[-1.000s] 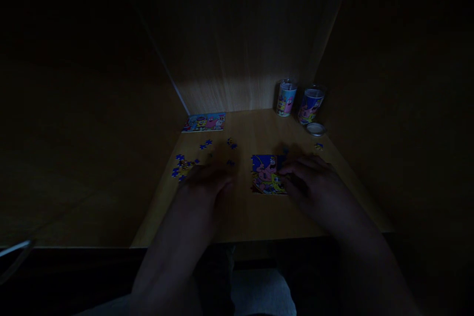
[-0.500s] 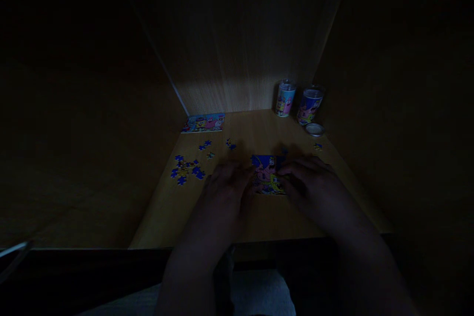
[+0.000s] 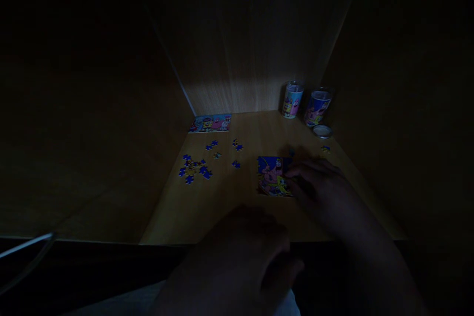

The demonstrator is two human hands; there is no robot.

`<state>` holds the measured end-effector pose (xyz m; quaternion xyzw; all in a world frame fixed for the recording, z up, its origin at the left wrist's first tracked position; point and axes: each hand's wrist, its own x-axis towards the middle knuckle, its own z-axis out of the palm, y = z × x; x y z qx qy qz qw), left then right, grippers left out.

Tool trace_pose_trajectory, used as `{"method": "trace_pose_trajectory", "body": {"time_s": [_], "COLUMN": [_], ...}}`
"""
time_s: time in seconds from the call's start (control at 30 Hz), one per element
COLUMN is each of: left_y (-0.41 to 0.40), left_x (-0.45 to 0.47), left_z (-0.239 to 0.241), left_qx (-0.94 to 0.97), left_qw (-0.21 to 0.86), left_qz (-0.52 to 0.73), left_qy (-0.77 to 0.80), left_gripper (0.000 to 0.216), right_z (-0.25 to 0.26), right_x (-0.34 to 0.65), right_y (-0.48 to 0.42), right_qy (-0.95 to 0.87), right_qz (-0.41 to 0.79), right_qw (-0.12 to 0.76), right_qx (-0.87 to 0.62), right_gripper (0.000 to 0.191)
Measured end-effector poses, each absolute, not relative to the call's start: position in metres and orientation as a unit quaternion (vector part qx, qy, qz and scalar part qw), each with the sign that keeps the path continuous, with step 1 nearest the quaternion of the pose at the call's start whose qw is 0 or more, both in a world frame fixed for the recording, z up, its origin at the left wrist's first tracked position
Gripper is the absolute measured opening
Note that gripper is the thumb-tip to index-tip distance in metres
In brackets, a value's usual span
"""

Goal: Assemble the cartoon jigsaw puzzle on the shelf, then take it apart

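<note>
The scene is very dark. A partly joined jigsaw puzzle [image 3: 269,174] with a blue, pink and yellow cartoon picture lies flat on the wooden table. My right hand [image 3: 320,192] rests over its right edge, thumb and forefinger pinched together on a puzzle piece there, which the fingers mostly cover. My left hand [image 3: 240,252] is raised near the table's front edge, back of the hand up, thumb apart from the curled fingers; nothing shows in the gap. Left of the puzzle, loose puzzle pieces [image 3: 190,170] lie in a cluster, with a small blue piece [image 3: 236,164] nearer to it.
A picture card [image 3: 210,123] lies at the back left. Two clear-topped printed cans [image 3: 292,100] stand at the back right, a round lid [image 3: 322,132] before them. A loose piece [image 3: 326,149] sits near the right wall. Wooden panels enclose the table [image 3: 177,217].
My left hand has left the puzzle's left edge and come back toward me, uncovering a small blue piece. My right hand stays at the puzzle. The whole view has shifted slightly.
</note>
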<state>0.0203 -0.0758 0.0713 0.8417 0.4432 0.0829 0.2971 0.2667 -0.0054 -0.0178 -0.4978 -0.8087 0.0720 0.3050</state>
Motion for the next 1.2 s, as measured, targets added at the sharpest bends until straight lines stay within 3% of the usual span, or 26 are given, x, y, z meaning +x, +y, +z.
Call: {"method": "trace_pose_trajectory", "body": {"time_s": [0.13,0.7,0.8,1.0,1.2], "left_y": [-0.085,-0.069,-0.056,-0.027,-0.010], "left_x": [0.031,0.022,0.016,-0.039,-0.081], "left_z": [0.071,0.057,0.056,0.034,0.002], "left_qx": [0.867,0.824,0.815,0.702,0.681], "left_qw": [0.313,0.276,0.210,-0.029,-0.080], "left_qz": [0.040,0.104,0.151,0.153,0.147], "left_qy": [0.386,0.485,0.519,0.695,0.713], "left_gripper": [0.018,0.011,0.019,0.032,0.043], "right_z": [-0.015,-0.020,-0.020,-0.021,-0.021], "right_x": [0.266,0.267,0.268,0.269,0.268], "right_y": [-0.007,-0.005,-0.005,-0.004,-0.005], "right_qy": [-0.811,-0.812,-0.812,-0.811,-0.811], "right_qz": [0.065,0.072,0.072,0.081,0.078], "right_qw": [0.296,0.297,0.299,0.298,0.298], "right_qx": [-0.500,-0.497,-0.496,-0.497,-0.497], "right_gripper": [0.011,0.011,0.011,0.012,0.011]}}
